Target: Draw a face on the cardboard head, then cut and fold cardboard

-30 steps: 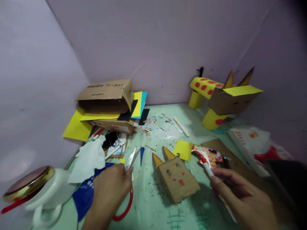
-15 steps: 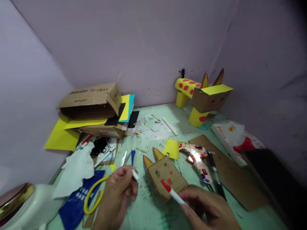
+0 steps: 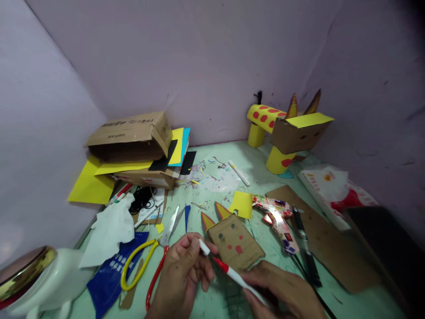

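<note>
My left hand (image 3: 187, 270) pinches a small white marker cap (image 3: 204, 247) between thumb and finger. Close by on the right, my right hand (image 3: 282, 288) grips a white marker (image 3: 242, 283) whose red end points at the cap, a small distance from it. Behind the marker lies a cardboard piece (image 3: 237, 243) with two pointed ears, dark eye spots and red dots. Scissors (image 3: 165, 239) with one yellow and one red handle lie left of my left hand.
A yellow spotted figure (image 3: 280, 161) with a box head stands at the back right. Cardboard boxes (image 3: 129, 133) sit at the back left. A patterned glue gun (image 3: 277, 217), a black pen (image 3: 304, 243) and flat cardboard (image 3: 332, 243) lie to the right; a white pot (image 3: 63, 274) stands front left.
The marker has moved left and down, off the cardboard face and towards the cap. My left hand has shifted right with the cap, and more of the scissors shows.
</note>
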{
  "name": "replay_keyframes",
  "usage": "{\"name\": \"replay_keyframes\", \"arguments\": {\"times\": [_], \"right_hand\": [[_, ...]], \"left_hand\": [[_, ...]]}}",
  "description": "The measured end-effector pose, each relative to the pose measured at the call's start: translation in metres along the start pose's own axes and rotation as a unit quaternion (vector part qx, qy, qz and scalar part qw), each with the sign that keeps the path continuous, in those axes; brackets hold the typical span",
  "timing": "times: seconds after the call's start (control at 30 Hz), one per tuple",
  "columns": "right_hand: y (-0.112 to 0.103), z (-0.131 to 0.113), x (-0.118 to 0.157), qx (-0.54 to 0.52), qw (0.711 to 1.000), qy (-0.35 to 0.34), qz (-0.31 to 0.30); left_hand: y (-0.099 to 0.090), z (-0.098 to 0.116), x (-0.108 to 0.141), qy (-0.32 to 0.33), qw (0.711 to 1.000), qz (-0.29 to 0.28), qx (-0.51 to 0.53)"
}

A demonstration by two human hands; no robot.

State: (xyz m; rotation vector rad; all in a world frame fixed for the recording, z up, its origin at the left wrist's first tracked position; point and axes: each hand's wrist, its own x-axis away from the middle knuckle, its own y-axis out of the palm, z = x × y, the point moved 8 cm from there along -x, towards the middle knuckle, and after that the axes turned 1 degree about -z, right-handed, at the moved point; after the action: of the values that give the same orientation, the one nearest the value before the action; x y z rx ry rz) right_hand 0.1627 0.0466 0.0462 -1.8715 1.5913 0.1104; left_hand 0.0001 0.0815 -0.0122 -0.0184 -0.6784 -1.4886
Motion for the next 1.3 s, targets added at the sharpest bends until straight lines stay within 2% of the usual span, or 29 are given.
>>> {"name": "replay_keyframes", "arguments": {"times": [0.13, 0.27, 0.4, 0.63, 0.77, 0.93, 1.07, 1.2, 1.3], "right_hand": [[-0.01, 0.0, 0.0, 0.037, 0.998, 0.007, 0.045], [-0.011, -0.002, -0.002, 0.02, 0.999, -0.008, 0.027], [-0.009, -0.004, -0.004, -0.003, 1.0, -0.017, -0.001], [-0.005, -0.005, 0.0, 0.0, 0.998, -0.053, -0.024], [-0.001, -0.004, 0.001, 0.01, 0.997, -0.061, -0.039], [0.004, -0.007, 0.002, 0.044, 0.995, -0.061, -0.062], [0.005, -0.008, 0.007, 0.092, 0.989, -0.1, -0.066], [0.006, -0.006, 0.015, 0.116, 0.984, -0.112, -0.075], [0.002, -0.005, 0.014, 0.061, 0.993, -0.073, -0.064]], "left_hand": [[0.002, -0.002, 0.006, 0.006, 0.999, -0.006, -0.035], [0.004, 0.021, 0.013, 0.106, 0.98, -0.006, -0.169], [0.009, 0.039, 0.014, 0.171, 0.95, -0.056, -0.256], [0.014, 0.04, 0.015, 0.2, 0.907, -0.12, -0.35], [0.02, 0.049, 0.021, 0.247, 0.878, -0.128, -0.39], [0.026, 0.048, 0.024, 0.247, 0.852, -0.144, -0.44], [0.029, 0.046, 0.028, 0.276, 0.827, -0.16, -0.463], [0.027, 0.042, 0.026, 0.261, 0.822, -0.151, -0.483], [0.03, 0.043, 0.03, 0.272, 0.822, -0.172, -0.47]]}}
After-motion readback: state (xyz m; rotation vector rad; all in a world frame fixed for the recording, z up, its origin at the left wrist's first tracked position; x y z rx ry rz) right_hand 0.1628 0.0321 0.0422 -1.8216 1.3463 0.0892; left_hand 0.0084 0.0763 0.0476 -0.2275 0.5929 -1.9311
